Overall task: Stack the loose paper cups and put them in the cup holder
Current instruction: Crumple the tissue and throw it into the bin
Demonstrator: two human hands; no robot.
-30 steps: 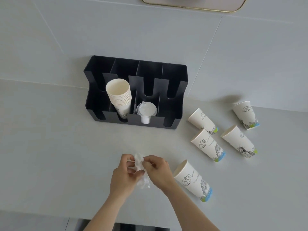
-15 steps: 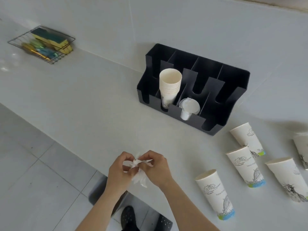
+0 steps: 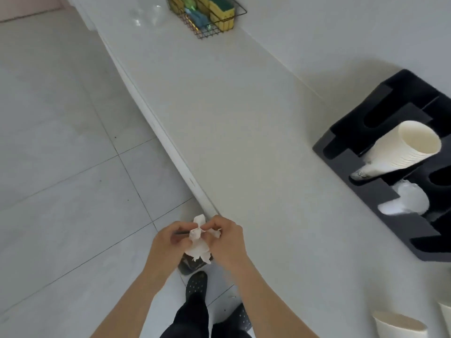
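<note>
Hands meet just off the front edge of the worktop [image 3: 244, 132], above the tiled floor [image 3: 61, 167]. The left hand [image 3: 168, 242] and the right hand [image 3: 227, 242] each pinch a crumpled white tissue [image 3: 199, 242] between them, fingers curled shut around it from either side, so both grips are closed on that one wad. Below them stand dark shoes [image 3: 196, 284] and dark trouser legs.

Far to the right on the worktop sits the black cup holder [image 3: 366, 198], against the wall. One of its slots carries a stack of paper cups [image 3: 400, 152], rims pointing up and toward the right; the next slot along holds a stack of clear plastic lids [image 3: 410, 198]. A loose paper cup [image 3: 400, 325] shows at the bottom right corner, cut off by the edge, with a sliver of another cup [image 3: 446, 313] beside it; both lie well apart from the hands.

At the far end of the worktop a wire basket [image 3: 227, 25] holds yellow and green sponges [image 3: 219, 11].
</note>
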